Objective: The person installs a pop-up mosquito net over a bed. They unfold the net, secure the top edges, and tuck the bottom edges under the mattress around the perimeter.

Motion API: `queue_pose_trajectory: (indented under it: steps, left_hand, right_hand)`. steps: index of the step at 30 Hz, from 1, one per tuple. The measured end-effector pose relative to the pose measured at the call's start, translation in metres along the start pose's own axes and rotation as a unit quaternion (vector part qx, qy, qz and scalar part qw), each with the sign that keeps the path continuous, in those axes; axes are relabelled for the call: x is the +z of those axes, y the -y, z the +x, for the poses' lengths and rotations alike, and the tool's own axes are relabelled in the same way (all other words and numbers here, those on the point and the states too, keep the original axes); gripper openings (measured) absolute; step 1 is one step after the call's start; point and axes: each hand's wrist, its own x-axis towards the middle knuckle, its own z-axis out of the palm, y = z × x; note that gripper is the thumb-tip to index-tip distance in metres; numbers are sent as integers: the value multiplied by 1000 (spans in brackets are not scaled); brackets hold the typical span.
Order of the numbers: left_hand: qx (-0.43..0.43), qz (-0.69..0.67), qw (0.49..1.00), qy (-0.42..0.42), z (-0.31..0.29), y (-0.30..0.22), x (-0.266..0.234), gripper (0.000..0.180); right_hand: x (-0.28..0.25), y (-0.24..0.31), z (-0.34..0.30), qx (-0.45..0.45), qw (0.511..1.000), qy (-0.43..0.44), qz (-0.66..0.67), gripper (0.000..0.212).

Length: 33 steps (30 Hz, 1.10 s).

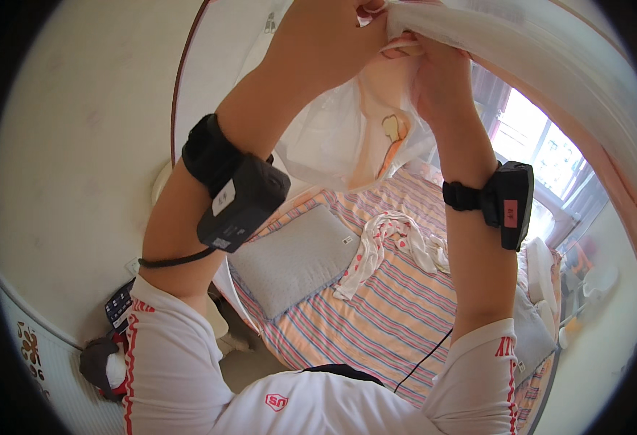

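Observation:
Both arms reach up in front of me toward a sheer white mosquito net with peach trim. My left hand is closed on the net's edge near the top of the view, its fingertips partly cut off. Just to the right and slightly lower, my right hand pinches gathered netting, its fingers partly hidden by folds. Between and below the hands, the loose net hangs down, showing a peach band with a yellow and orange printed figure. More netting stretches from the hands to the upper right.
Below is a bed with a striped sheet, a grey pillow and a crumpled white cloth with red dots. Another grey pillow lies at right. A dark red pole stands by the left wall; a bright window is at right.

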Motion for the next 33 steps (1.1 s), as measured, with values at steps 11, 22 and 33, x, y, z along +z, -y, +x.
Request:
queue_pose_trajectory:
  steps: [11, 22, 33]
  left_hand:
    - [-118, -44, 991, -32, -5, 5, -10, 16]
    - [-157, -391, 898, 125, 5, -5, -10, 19]
    - [-266, -517, 782, 225, 4, -11, -4, 27]
  right_hand:
    - [15, 9, 12, -45, 998, -43, 26, 17]
    - [24, 7, 36, -149, 938, -169, -263, 6]
    - [30, 37, 24, 64, 987, -129, -78, 9]
